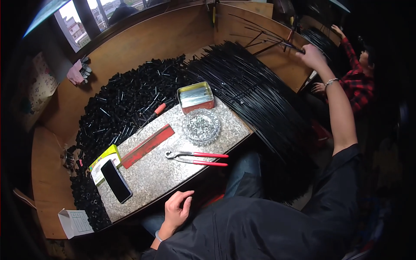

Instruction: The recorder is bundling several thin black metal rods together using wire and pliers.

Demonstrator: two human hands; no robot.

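Observation:
My right hand (pixel 313 58) is raised at the upper right, its fingers closed on a black umbrella frame (pixel 286 42) whose thin ribs spread to the left. Below it lies a large pile of long black rods (pixel 255 97). My left hand (pixel 177 210) is near my lap by the front edge of the stone slab (pixel 147 182), fingers loosely bent, thumb apart, nothing visible in it. On the slab, red-handled pliers (pixel 197 158) lie nearest that hand. A round glass dish (pixel 201 126) and a tin (pixel 196 98) of thin metal wires stand behind them.
A phone (pixel 116 182) leans on a yellow-green box (pixel 104 162) beside a red metal bar (pixel 147 146). An orange-handled screwdriver (pixel 159 109) borders a heap of small black parts (pixel 121 97). At the right, another person in a plaid shirt (pixel 362 89) has one hand raised.

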